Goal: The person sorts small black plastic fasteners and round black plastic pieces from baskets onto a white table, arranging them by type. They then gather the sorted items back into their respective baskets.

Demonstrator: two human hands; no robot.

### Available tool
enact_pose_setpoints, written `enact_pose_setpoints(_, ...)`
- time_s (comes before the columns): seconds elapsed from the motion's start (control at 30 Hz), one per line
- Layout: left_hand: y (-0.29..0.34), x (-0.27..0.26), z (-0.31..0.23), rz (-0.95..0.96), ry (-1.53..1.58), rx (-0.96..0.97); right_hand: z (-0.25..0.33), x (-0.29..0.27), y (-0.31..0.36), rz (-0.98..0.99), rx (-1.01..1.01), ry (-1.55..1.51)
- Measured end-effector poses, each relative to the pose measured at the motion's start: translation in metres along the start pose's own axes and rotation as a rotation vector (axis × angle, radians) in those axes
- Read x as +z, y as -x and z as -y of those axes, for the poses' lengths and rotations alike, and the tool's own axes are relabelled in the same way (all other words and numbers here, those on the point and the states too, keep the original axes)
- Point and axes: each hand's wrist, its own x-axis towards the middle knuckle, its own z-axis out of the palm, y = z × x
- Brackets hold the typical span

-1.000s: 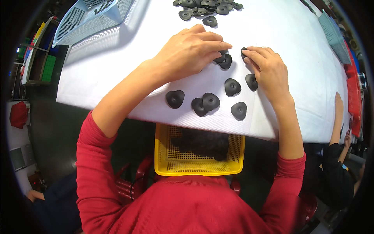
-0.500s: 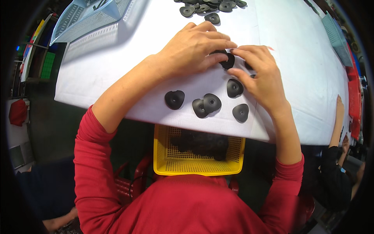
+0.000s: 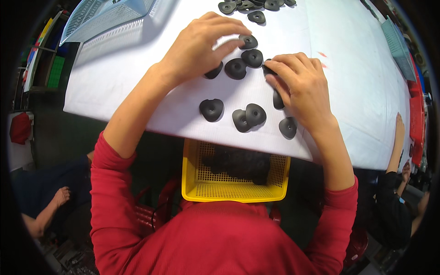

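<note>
— Head view first: what are we handling, and how does it lie?

— We see flat black rubber discs on the white table (image 3: 137, 78), each round with a dimple at its centre, so no long axis shows; they lie face up. Our left hand (image 3: 199, 46) rests with its fingertips on one disc (image 3: 248, 41), and another disc (image 3: 214, 71) peeks out from under its palm. Two more discs (image 3: 236, 68) (image 3: 252, 57) sit just beside those fingers, touching each other.

— And the right hand (image 3: 300, 87)?

— It lies palm down, fingers curled onto a disc (image 3: 269, 68) at their tips, with another disc (image 3: 277, 99) half hidden under the palm. Neither hand is closed around anything; the fingers are loosely spread and pressing on the parts.

— What else is around us?

— Nearer the table edge we see a single disc (image 3: 211, 110), an overlapping pair (image 3: 249, 117) and one more (image 3: 288, 127). A heap of discs (image 3: 254, 5) lies at the far side. A yellow basket (image 3: 197, 183) holding dark parts sits below the table edge, a pale blue basket (image 3: 98, 16) stands far left, and another person's arm (image 3: 398, 146) leans on the right edge.
</note>
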Motion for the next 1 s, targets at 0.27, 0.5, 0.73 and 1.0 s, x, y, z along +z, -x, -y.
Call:
enact_pose_setpoints(0.27,0.039,-0.008,-0.072,0.148,-0.051,0.093,-0.018,-0.012,0.0,0.138,0.497,-0.363)
enact_pose_setpoints(0.5,0.049,0.013,-0.091,0.155,-0.096,0.034,-0.04,-0.011,0.021,-0.071,0.529,-0.321)
enact_pose_setpoints(0.73,0.027,0.021,-0.022,-0.005,-0.053,-0.174,-0.014,0.008,0.042,0.083,0.501,-0.136)
enact_pose_setpoints(1.0,0.047,0.039,-0.078,0.049,0.213,-0.234,0.061,0.018,0.04,-0.002,0.386,-0.269)
